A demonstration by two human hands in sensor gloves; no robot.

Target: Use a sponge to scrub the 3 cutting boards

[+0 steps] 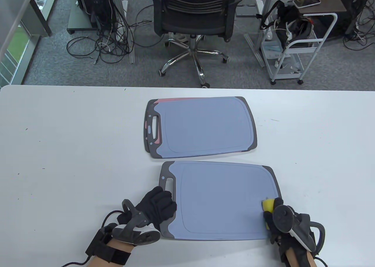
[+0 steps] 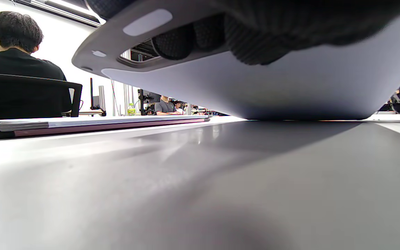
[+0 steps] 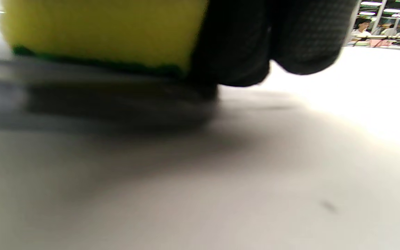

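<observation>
White tabletop (image 1: 73, 149) fills the scene, an office chair beyond its far edge. Nearest the person lies a flat blue plastic cutting board with grey ends (image 1: 222, 202). Just beyond it, a matching blue board (image 1: 205, 126) rests on a red-edged one, likely waiting their turn. At the near board's handle end, the left hand (image 1: 155, 207) grips and tilts it up, apparently steadying it. At its opposite end, the right hand (image 1: 277, 220) clasps a yellow sponge with green scouring base (image 3: 99, 31) against the surface.

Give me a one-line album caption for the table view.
Left hand lifts the near cutting board by its handle end; right hand holds a yellow sponge.
</observation>
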